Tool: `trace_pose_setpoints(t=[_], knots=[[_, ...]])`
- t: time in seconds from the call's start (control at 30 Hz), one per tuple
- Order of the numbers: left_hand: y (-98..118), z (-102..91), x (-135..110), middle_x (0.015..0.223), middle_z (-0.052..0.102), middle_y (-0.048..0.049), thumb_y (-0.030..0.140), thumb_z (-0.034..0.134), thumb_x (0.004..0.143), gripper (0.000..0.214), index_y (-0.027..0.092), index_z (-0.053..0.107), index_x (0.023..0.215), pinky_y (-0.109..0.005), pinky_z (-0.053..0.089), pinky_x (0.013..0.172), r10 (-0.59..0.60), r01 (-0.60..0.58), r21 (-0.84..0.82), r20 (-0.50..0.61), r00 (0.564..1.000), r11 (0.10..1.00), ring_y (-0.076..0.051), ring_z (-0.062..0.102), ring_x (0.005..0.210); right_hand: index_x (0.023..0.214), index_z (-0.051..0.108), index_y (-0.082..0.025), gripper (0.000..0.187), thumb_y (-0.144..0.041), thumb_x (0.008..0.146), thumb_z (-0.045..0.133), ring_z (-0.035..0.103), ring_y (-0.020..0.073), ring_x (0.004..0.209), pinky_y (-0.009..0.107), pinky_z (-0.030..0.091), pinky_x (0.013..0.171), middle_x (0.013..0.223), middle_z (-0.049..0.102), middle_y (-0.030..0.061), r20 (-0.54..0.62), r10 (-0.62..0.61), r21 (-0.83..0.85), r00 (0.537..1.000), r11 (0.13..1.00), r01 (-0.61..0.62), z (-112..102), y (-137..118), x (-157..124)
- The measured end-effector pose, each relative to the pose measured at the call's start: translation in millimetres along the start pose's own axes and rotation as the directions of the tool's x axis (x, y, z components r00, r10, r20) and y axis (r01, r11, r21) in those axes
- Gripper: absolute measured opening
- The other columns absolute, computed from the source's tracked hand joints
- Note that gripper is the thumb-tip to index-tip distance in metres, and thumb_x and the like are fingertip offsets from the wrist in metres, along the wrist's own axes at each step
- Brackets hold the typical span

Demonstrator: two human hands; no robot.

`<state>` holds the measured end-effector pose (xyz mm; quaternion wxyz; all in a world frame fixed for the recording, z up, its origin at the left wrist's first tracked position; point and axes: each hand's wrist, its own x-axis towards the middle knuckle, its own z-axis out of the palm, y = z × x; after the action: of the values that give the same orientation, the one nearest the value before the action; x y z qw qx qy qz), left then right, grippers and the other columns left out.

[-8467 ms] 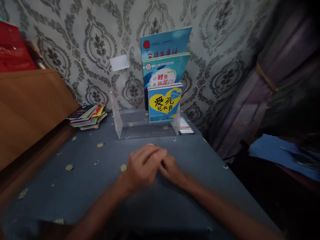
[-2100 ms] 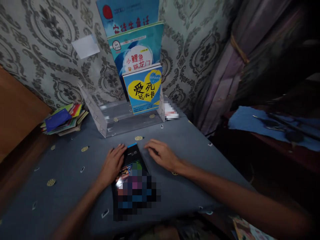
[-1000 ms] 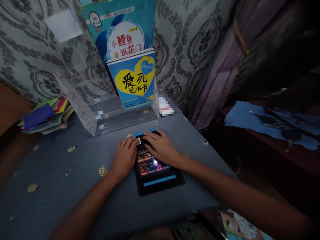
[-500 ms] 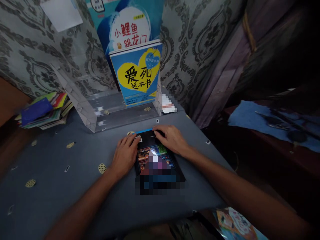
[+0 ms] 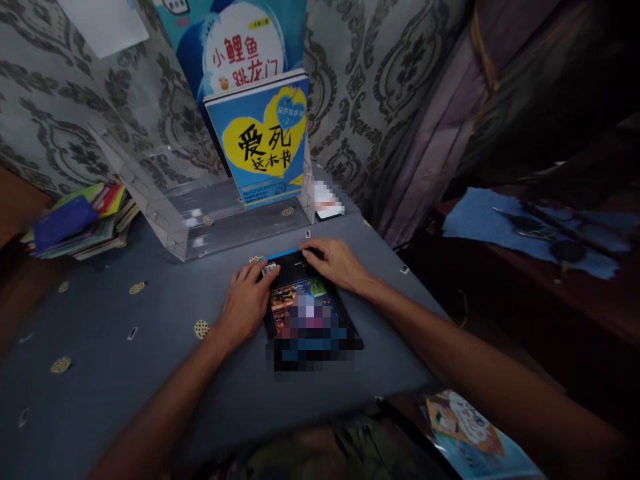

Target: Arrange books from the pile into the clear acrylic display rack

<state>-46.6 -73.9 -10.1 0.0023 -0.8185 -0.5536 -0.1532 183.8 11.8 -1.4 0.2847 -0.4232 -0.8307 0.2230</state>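
Observation:
A dark book (image 5: 285, 271) with several small colour pictures lies on the grey tablecloth, upper end away from me. Its lower part is blurred by pixel blocks. My left hand (image 5: 246, 299) holds the upper left edge, with the thumb on the cover over a white barcode label and the fingers along the side. At the upper right corner, my right hand (image 5: 336, 263) grips the book between thumb and curled fingers. Beyond it a clear acrylic stand (image 5: 175, 230) holds a blue book with a yellow heart (image 5: 265, 143) and a taller teal book (image 5: 250, 43) behind.
A pile of thin books (image 5: 75, 220) rests on the table at the left. Right of the stand is a small pixelated white item (image 5: 327, 200). A blue cloth (image 5: 475, 217) with dark objects lies on a surface farther right. Below the table's front edge shows a picture booklet (image 5: 470, 427).
The whole view has shifted a little, so the stand and books sit slightly farther left and higher. Both hands keep their places on the dark book.

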Motion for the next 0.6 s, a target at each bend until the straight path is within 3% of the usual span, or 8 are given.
trace_pose_setpoints(t=[0.13,0.23,0.3,0.37,0.43,0.5,0.6], knots=[[11,-8.8,-4,0.136,0.060,-0.0132,0.015,0.043,0.098,0.041,0.025,0.064,0.132,-0.052,0.048,0.101,-0.004,0.005,0.036,-0.029,1.000,0.999,-0.031,0.053,0.125,0.106,0.073,-0.017,0.025,-0.019,0.096,0.051,0.070,0.0234,0.098,0.035,0.052,0.088,0.106,0.077,0.0087,0.006,-0.036,-0.018,0.999,0.999,0.036,0,1,0],[38,-19.5,-13,0.124,0.065,-0.0115,0.022,0.044,0.101,0.034,0.025,0.064,0.129,-0.047,0.051,0.096,0.130,-0.130,-0.029,-0.005,0.992,0.991,-0.027,0.059,0.113,0.105,0.073,-0.017,0.023,-0.019,0.095,0.052,0.069,0.0215,0.095,0.033,0.051,0.086,0.104,0.077,0.0081,0.015,-0.061,-0.030,0.998,0.998,0.061,-1,0,0],[61,-23.0,-21,0.131,0.064,-0.0102,0.029,0.043,0.104,0.035,0.026,0.060,0.135,-0.046,0.049,0.101,0.313,-0.309,-0.117,0.021,0.949,0.944,-0.026,0.057,0.122,0.104,0.073,-0.016,0.023,-0.021,0.096,0.052,0.069,0.0215,0.095,0.033,0.050,0.087,0.103,0.077,0.0082,0.025,-0.072,-0.039,0.997,0.997,0.073,-2,0,1],[79,-21.7,-26,0.143,0.060,-0.0079,0.040,0.044,0.105,0.039,0.029,0.055,0.141,-0.050,0.042,0.111,0.489,-0.475,-0.154,0.066,0.870,0.866,-0.027,0.048,0.137,0.103,0.073,-0.016,0.023,-0.023,0.097,0.053,0.069,0.0222,0.096,0.033,0.050,0.088,0.103,0.076,0.0089,0.029,-0.079,-0.047,0.996,0.996,0.080,-3,-1,1],[88,-17.6,-29,0.147,0.057,-0.0056,0.048,0.044,0.104,0.045,0.029,0.053,0.143,-0.053,0.035,0.117,0.586,-0.568,-0.162,0.105,0.803,0.807,-0.027,0.041,0.145,0.103,0.073,-0.016,0.022,-0.024,0.097,0.053,0.068,0.0224,0.096,0.033,0.049,0.088,0.103,0.076,0.0091,0.032,-0.082,-0.055,0.996,0.995,0.084,-4,-2,1],[89,-14.5,-28,0.145,0.060,-0.0051,0.052,0.045,0.103,0.046,0.027,0.055,0.141,-0.054,0.032,0.118,0.607,-0.589,-0.156,0.118,0.786,0.793,-0.026,0.043,0.143,0.102,0.073,-0.016,0.022,-0.025,0.097,0.054,0.068,0.0223,0.096,0.032,0.048,0.087,0.102,0.076,0.0092,0.042,-0.080,-0.076,0.996,0.994,0.083,-7,-4,1],[84,-17.6,-25,0.129,0.069,-0.0061,0.052,0.046,0.103,0.044,0.024,0.061,0.133,-0.053,0.032,0.117,0.581,-0.565,-0.144,0.121,0.805,0.812,-0.026,0.052,0.132,0.101,0.073,-0.016,0.022,-0.027,0.098,0.054,0.067,0.0220,0.091,0.030,0.044,0.079,0.097,0.076,0.0089,0.063,-0.030,-0.153,0.998,0.987,0.040,-13,-9,1]])
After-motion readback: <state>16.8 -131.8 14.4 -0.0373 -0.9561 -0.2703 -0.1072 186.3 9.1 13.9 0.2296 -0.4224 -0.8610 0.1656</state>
